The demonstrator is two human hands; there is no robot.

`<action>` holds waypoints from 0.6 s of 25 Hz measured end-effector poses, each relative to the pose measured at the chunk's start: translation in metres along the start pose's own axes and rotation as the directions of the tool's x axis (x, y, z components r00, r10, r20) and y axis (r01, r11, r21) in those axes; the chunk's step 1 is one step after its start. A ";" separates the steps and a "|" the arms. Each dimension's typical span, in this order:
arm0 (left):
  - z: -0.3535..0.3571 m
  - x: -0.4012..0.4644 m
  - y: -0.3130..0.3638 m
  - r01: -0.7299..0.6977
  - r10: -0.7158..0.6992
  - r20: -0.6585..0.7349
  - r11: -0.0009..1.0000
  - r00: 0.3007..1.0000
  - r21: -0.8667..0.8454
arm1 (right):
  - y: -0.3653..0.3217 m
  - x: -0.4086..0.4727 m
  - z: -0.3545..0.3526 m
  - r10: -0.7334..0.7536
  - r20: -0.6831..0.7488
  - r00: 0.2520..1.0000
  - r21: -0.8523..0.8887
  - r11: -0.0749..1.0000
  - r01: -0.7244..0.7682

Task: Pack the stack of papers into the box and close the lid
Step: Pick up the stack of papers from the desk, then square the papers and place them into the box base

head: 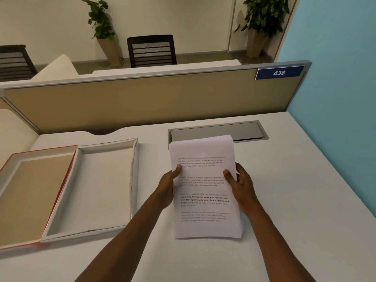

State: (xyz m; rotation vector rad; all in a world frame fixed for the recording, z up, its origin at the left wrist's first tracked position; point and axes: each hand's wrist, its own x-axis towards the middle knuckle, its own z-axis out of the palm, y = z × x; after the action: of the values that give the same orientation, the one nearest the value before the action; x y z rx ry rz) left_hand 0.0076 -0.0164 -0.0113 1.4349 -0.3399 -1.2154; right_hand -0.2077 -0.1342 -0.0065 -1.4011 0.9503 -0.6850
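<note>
Head view: the left hand [167,187] and right hand [242,185] clasp the side edges of the stack of printed papers [205,188], thumbs on the top sheet, fingers curled beneath, near the middle of the white desk [295,180]. To its left the box [105,184] lies open, its tray holding nothing, its red-edged lid [30,194] folded flat leftward.

You are looking at a stack of papers [205,188], matt white printed sheets, on a smooth matt white desk [284,200]. The box [105,188] is showing matt cardboard walls, its lid [28,198] a brown paperboard lining with glossy red edging.
</note>
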 end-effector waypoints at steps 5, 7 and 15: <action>0.023 -0.026 0.015 -0.330 0.343 -0.054 0.929 0.938 0.169 | -0.019 -0.006 -0.008 -0.136 -0.006 0.991 -0.034 0.990 0.135; 0.027 -0.037 0.018 -0.428 0.452 -0.062 0.875 0.890 0.224 | -0.024 -0.010 -0.008 -0.166 0.008 0.986 -0.028 0.986 0.166; 0.026 -0.057 -0.003 -0.541 0.571 -0.003 0.779 0.821 0.318 | -0.012 -0.031 -0.002 -0.221 -0.020 0.975 0.102 0.970 0.222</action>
State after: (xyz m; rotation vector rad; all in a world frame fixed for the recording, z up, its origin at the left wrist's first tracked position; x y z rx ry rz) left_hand -0.0385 0.0141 0.0185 1.4979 -0.8514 -0.6138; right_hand -0.2224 -0.1098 0.0103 -1.4251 0.7597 -0.8954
